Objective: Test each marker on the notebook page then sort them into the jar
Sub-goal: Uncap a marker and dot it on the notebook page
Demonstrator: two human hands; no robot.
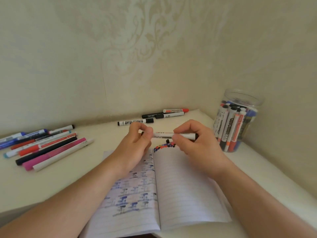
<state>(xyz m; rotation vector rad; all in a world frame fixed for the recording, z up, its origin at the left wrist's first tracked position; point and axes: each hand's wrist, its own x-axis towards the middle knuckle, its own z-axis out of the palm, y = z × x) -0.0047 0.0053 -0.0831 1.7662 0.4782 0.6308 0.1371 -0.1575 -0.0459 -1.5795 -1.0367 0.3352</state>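
1. An open lined notebook (pixel 180 186) lies on the pale table (pixel 51 186), and everything else is placed around it.
2. Above the notebook's top edge, both hands hold one white marker (pixel 171 135) level, lengthwise from left to right.
3. The left hand (pixel 137 143) has its fingers pinched shut on the marker's left end, where a dark tip just shows.
4. The right hand (pixel 193 140) is closed round the barrel nearer the black right end.
5. A small black piece (pixel 167 140) sits just under the marker; I cannot tell what it is.
6. A row of coloured test dabs (pixel 164 146) runs along the top of the notebook's right page, and the left page carries blue and grey blotches.
7. To the right of the notebook stands a clear jar (pixel 236 121), packed with upright markers.
8. Beyond the notebook, by the wall, lie four whiteboard markers (pixel 154 117).
9. Well to the left of the notebook lies a loose pile of pens (pixel 44 145), red, blue, black, pink and white.
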